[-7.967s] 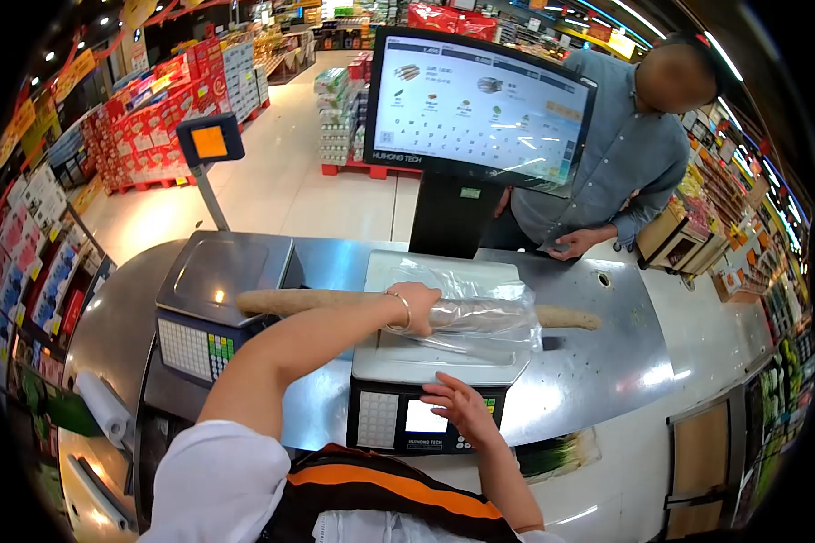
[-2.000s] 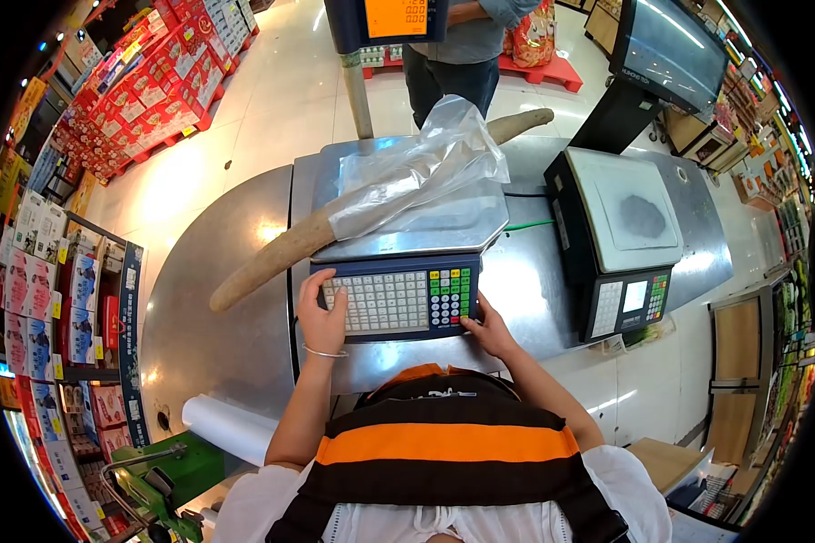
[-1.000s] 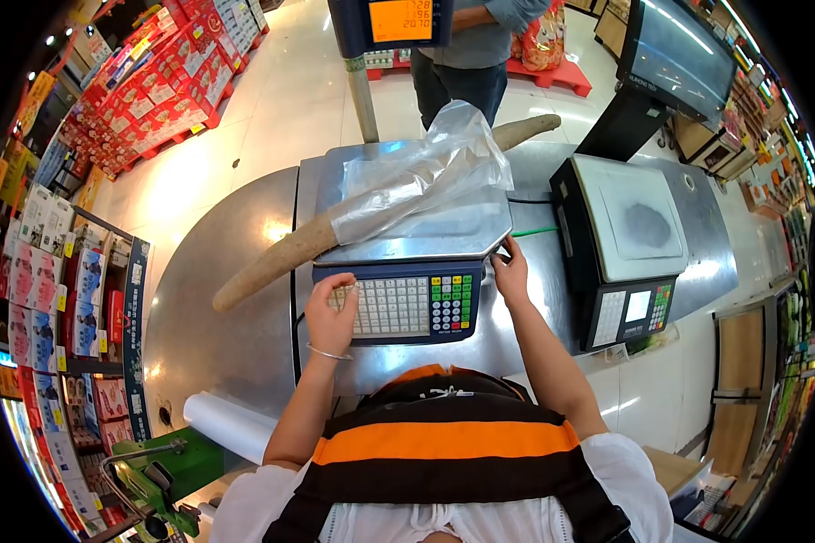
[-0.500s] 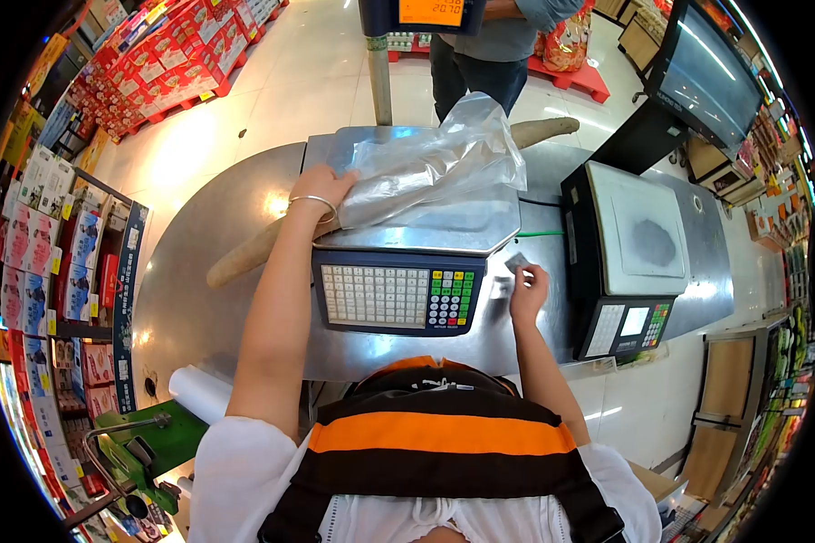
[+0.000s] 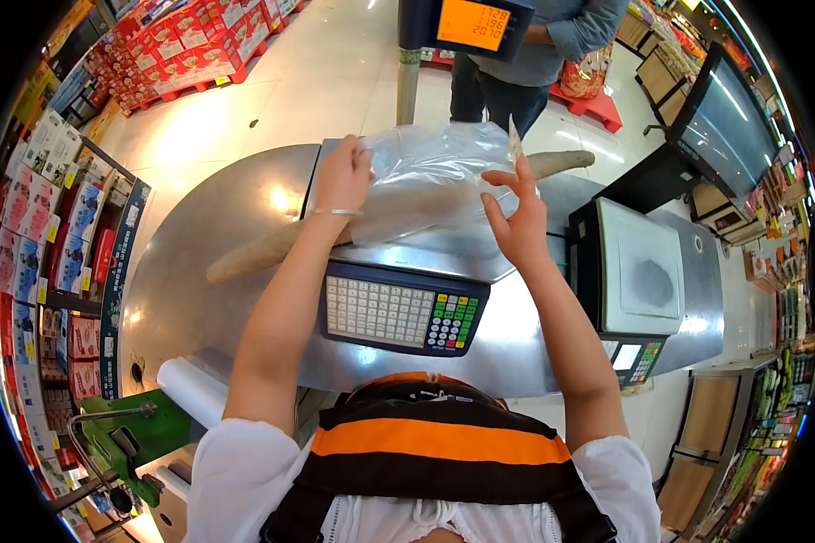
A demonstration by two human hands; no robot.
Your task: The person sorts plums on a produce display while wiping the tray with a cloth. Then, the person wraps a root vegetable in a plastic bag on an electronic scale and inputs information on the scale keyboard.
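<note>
A long, pale brown root vegetable, like a yam (image 5: 254, 252), lies across the metal pan of the scale (image 5: 453, 261). A clear plastic bag (image 5: 417, 172) covers its middle, and both ends stick out. My left hand (image 5: 342, 176) has its fingers closed on the bag's left edge, above the root. Over the bag's right side is my right hand (image 5: 521, 213), with a small pale label (image 5: 514, 138) at its raised fingertips; the thumb stands apart. The scale's keypad (image 5: 378, 309) faces me.
A second scale (image 5: 641, 267) and a dark monitor (image 5: 724, 122) stand to the right. The lit price display (image 5: 473, 23) is on a pole ahead. Beyond the counter stands a person (image 5: 516, 77). At lower left, a plastic roll (image 5: 193, 391) sits by a green stand (image 5: 145, 434).
My right hand has moved from beside the keypad up to the bag's right side, carrying the label. My left hand has lifted the bag's edge, and the bag is spread flatter over the root.
</note>
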